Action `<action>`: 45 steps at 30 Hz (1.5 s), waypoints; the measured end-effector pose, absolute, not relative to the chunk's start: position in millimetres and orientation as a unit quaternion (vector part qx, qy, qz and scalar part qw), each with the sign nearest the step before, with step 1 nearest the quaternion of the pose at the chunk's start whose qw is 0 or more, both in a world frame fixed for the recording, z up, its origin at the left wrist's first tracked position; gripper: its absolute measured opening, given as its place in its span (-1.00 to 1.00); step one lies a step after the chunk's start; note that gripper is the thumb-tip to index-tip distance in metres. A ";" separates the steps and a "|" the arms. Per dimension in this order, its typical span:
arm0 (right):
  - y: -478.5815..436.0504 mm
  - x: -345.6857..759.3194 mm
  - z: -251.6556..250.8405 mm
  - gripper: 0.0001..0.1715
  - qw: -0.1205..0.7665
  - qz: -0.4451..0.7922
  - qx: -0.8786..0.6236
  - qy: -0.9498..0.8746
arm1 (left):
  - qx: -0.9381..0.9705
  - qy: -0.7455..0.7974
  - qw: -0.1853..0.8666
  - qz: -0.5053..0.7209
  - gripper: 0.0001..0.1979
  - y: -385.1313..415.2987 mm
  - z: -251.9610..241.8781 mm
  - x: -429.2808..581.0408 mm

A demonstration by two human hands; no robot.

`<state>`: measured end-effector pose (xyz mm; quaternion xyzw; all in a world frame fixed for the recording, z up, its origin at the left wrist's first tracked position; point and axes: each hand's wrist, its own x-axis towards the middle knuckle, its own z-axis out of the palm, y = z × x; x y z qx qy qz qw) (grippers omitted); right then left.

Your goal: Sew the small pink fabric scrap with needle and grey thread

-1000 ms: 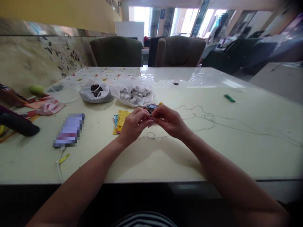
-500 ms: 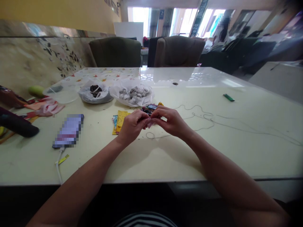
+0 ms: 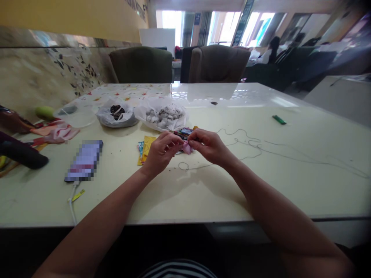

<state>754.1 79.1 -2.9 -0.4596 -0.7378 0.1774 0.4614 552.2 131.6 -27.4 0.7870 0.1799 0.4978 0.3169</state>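
A small pink piece of what looks like thin cloth (image 3: 188, 148) hangs bunched between my two hands above the table. My right hand (image 3: 209, 144) pinches its upper edge between thumb and fingers. From the other side, my left hand (image 3: 162, 151) closes its thumb and forefinger at the cloth's left edge, with the other fingers curled loosely. Just behind the hands lies a pile of small dark, shiny packets (image 3: 183, 133), partly hidden. Yellow and blue sachets (image 3: 147, 146) rest beside my left hand. A thin thread (image 3: 199, 166) runs from below the hands in loops towards the right.
Two white plastic bags stand behind the hands, one with dark bits (image 3: 117, 112), one with greyish-white lumps (image 3: 165, 116). A phone (image 3: 84, 160) on a cable, a dark bottle (image 3: 23, 154) and pink cloth (image 3: 62, 131) lie left. A green lighter (image 3: 279, 119) lies right.
The pink cloth now hangs lower and shows more between the hands. My left fingers have loosened and spread slightly, and the hands have drawn a little apart.
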 end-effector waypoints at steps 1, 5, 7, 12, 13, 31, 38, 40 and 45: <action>79.0 753.9 -3.6 -0.89 0.458 0.181 -0.463 -0.737 | 0.793 0.181 0.308 0.493 -0.92 131.6 -27.5 552.0; 78.8 752.6 -5.8 -0.88 0.453 0.193 -0.468 -0.734 | 0.812 0.171 0.285 0.480 -0.90 133.9 -28.7 550.9; 78.9 752.4 -6.2 -0.87 0.451 0.199 -0.461 -0.738 | 0.821 0.158 0.276 0.474 -0.91 135.8 -28.4 549.7; 80.7 755.2 -5.8 -0.87 0.426 0.188 -0.442 -0.767 | 0.861 0.132 0.262 0.416 -0.89 140.6 -19.7 542.4; 81.3 756.0 -5.9 -0.87 0.417 0.186 -0.438 -0.774 | 0.872 0.129 0.261 0.394 -0.89 141.4 -17.6 540.6; 81.1 747.6 -10.4 -0.82 0.390 0.092 -0.398 -0.825 | 0.851 0.168 0.347 0.357 -0.77 140.8 -13.4 538.6; 78.9 742.8 -11.2 -0.80 0.417 0.063 -0.436 -0.795 | 0.715 0.233 0.506 0.422 -0.73 133.6 -27.0 553.4; 79.3 741.4 -13.1 -0.79 0.428 0.049 -0.445 -0.785 | 0.683 0.250 0.547 0.414 -0.67 128.7 -26.7 557.4; 79.2 736.0 -16.2 -0.79 0.439 0.029 -0.457 -0.773 | 0.606 0.304 0.621 0.393 -0.60 117.2 -24.8 561.9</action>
